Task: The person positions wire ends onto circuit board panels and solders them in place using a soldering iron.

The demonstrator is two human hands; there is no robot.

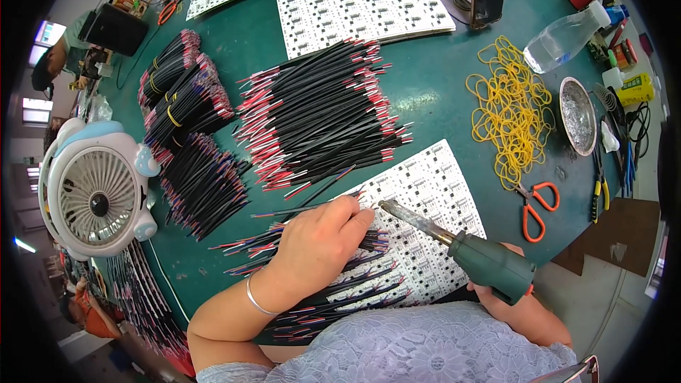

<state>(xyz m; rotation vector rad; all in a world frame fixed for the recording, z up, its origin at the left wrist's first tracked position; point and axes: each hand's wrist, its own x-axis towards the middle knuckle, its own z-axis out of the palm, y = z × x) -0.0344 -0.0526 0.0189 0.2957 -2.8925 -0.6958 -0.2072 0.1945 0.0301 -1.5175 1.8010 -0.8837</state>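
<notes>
My right hand (488,298) is wrapped round the green handle of a soldering iron (491,264), whose metal tip reaches left to the circuit board panel (443,191). Just left of the tip, my left hand (319,245) is closed, thumb and forefinger pinched low over the panel. A short black cable (328,188) lies beside those fingers; what sits between the fingertips is too small to be sure of. Several black cables with red, white and blue ends (365,287) lie across the panel, under and beside my left hand. A silver bangle circles my left wrist.
A broad pile of black cables (323,110) lies ahead, bundled cables (184,99) to its left. White panel stacks (362,0) stand behind. On the right are yellow rubber bands (511,110), a metal bowl (578,117), orange-handled scissors (535,209) and a bottle (567,39). A fan (99,195) stands left.
</notes>
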